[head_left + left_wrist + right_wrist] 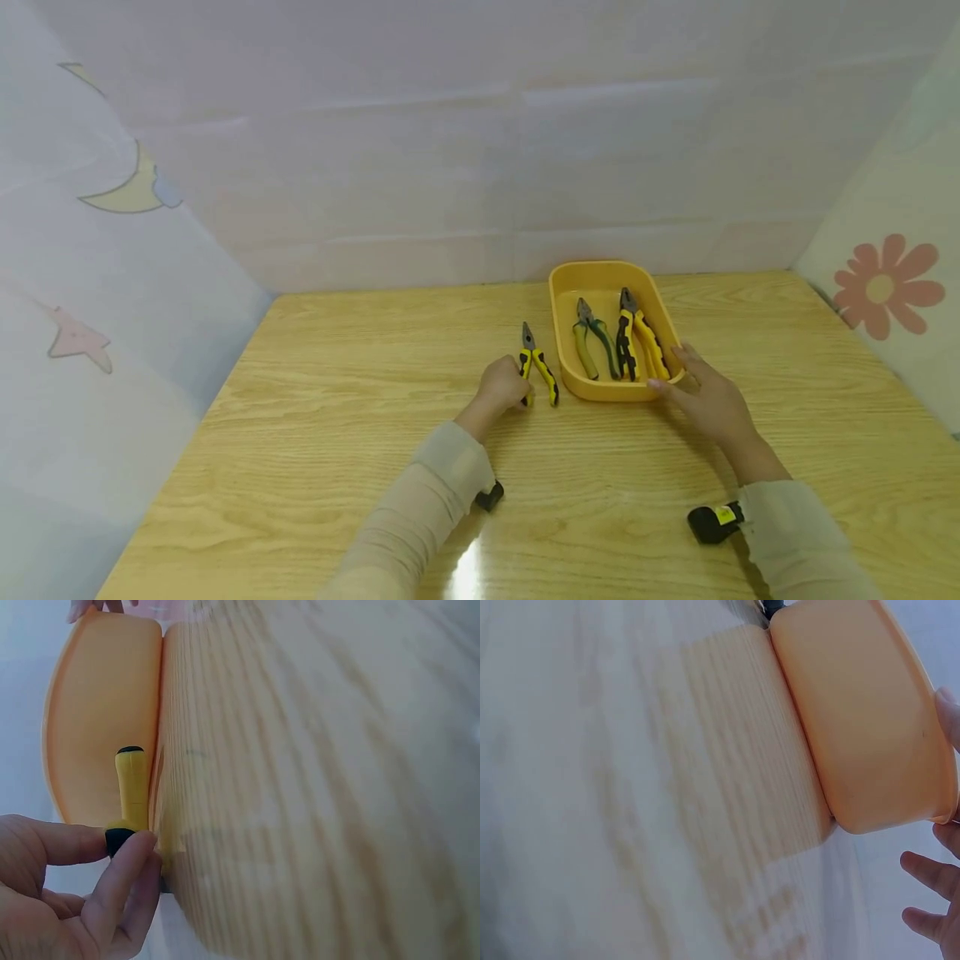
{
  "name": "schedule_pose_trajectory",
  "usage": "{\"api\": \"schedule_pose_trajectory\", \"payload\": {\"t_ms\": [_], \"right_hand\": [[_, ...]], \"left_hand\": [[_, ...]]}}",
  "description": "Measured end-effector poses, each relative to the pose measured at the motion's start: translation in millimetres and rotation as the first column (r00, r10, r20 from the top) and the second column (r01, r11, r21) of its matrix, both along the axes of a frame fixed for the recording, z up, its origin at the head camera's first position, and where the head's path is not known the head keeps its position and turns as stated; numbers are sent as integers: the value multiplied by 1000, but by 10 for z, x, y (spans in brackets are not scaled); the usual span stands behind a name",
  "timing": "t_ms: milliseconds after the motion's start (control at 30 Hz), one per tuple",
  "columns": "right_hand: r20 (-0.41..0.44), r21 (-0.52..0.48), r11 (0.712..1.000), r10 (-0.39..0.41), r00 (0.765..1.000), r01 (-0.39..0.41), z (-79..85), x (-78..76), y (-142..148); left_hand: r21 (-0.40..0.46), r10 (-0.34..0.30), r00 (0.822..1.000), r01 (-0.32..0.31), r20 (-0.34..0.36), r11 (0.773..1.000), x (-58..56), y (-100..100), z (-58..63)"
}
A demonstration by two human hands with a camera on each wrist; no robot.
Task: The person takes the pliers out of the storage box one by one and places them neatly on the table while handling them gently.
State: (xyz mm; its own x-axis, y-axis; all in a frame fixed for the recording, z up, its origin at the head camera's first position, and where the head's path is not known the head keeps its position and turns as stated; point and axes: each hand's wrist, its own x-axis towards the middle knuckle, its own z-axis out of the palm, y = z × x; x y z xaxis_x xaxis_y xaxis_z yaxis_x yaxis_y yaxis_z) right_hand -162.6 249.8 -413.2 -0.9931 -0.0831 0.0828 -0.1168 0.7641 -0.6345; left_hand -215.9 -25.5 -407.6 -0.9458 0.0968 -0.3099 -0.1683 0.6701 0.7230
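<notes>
Pale sheeting (420, 167) stood behind, the broadest thing in the room. Below it, a wood-grain table (315, 433).

Near the table's far edge, a yellow tray (609, 391), flat on the wood. Looked like thin plastic: light, fairly stiff, likely to slide if nudged. Best held by the rim.

Right hand (716, 400) at the tray's near right corner: thumb on the near rim, a finger round the side, the corner lightly gripped between them; the lower fingers spread apart in the air.

Left hand (504, 385) to the left of the tray, narrow grip, thumb and fingers pinching one handle of the long-nosed pliers.

Inside the tray, two tools side by side: black-and-yellow pliers (627, 342) on the right, green-handled pliers (592, 322) on the left, jaws toward the far end.

The long-nosed pliers (529, 344) were outside, just left of the tray, nose away from the person, handles splayed. Whether they rested on the wood or hung slightly above, I could not tell. I judged them dense for their size, rigid, hard to break; the grips seemed less slippery than the metal. Best hold: round both handles, since one alone might let them swing.
</notes>
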Motion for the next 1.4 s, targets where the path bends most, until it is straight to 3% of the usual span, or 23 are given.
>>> {"api": "schedule_pose_trajectory", "payload": {"t_ms": [567,1067,1400], "right_hand": [[-5,16,1000,-3,1000,3,-22,-7,12],[18,14,1000,-7,1000,7,34,-3,-2],[27,18,1000,5,1000,-6,49,-5,6]], "left_hand": [[-129,-76,995,67,-67,989,33,30,33],[-264,-97,990,68,-99,962,27,32,45],[-243,-83,992,58,-94,968,33,15,65]]}}
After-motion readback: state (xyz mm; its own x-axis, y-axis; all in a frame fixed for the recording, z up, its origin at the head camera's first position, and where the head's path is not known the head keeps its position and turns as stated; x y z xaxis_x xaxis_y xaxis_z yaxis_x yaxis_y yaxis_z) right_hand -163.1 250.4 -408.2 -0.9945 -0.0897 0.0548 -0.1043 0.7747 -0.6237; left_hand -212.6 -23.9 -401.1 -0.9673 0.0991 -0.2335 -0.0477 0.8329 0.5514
